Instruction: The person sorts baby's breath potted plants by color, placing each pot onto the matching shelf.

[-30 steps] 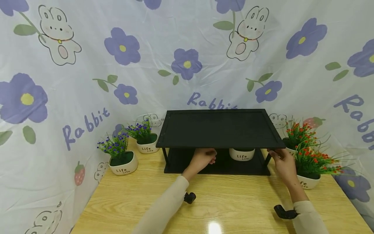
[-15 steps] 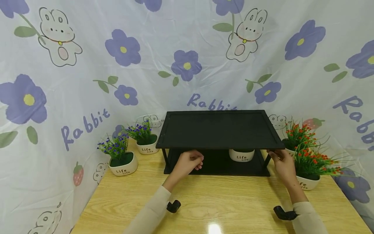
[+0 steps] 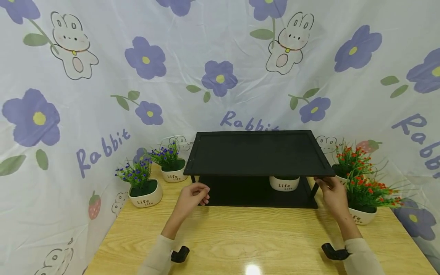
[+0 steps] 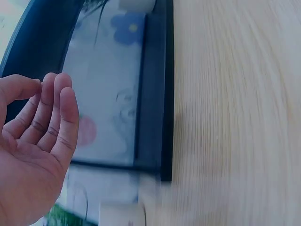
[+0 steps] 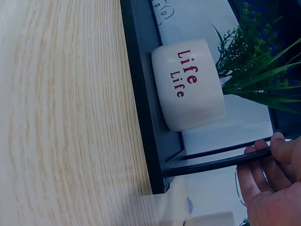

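A black two-tier shelf (image 3: pixel 258 152) stands on the table, with one white pot (image 3: pixel 284 184) on its lower board toward the right. In the right wrist view that pot (image 5: pixel 188 84) reads "Life" and holds a green plant with blue flowers. My right hand (image 3: pixel 334 196) grips the shelf's front right post below the top board; in the right wrist view its fingers and thumb bend round the post (image 5: pixel 211 165). By the front left corner, my left hand (image 3: pixel 190 197) is empty. The left wrist view shows that hand (image 4: pixel 37 136) with gently bent fingers, thumb near the index finger.
Two pots of blue flowers (image 3: pixel 146 194) (image 3: pixel 173 175) stand left of the shelf. Two pots of red flowers (image 3: pixel 362 215) (image 3: pixel 347 162) are at its right, close to my right hand. A patterned cloth (image 3: pixel 220 34) hangs behind the wooden table (image 3: pixel 258 236).
My left hand has moved left and out from under the top board, to the shelf's front left corner. My right hand has kept its grip at the right post.
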Action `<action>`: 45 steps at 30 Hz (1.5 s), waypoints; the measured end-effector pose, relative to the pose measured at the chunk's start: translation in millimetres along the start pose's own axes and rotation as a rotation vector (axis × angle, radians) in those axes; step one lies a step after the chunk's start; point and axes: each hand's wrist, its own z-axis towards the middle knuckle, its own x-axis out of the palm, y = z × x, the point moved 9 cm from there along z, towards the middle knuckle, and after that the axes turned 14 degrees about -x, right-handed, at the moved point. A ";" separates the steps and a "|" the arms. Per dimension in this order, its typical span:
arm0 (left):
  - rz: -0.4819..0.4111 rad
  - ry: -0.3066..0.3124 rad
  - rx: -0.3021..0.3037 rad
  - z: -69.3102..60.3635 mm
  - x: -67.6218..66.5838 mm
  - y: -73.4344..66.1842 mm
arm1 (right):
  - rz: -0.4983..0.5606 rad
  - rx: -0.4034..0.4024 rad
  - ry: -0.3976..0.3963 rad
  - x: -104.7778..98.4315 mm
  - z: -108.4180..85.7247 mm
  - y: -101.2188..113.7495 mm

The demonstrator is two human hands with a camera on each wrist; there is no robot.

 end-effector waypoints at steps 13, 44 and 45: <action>0.013 -0.289 -0.087 -36.1 -112.8 42.3 | 0.009 0.001 0.002 0.6 -0.9 -1.8; -0.008 -0.403 -0.305 -36.1 -211.6 127.8 | 0.005 0.007 -0.010 -0.5 0.0 -5.8; -0.028 -0.377 -0.321 -33.8 -211.2 131.6 | 0.003 0.010 -0.009 -0.1 -0.3 -6.3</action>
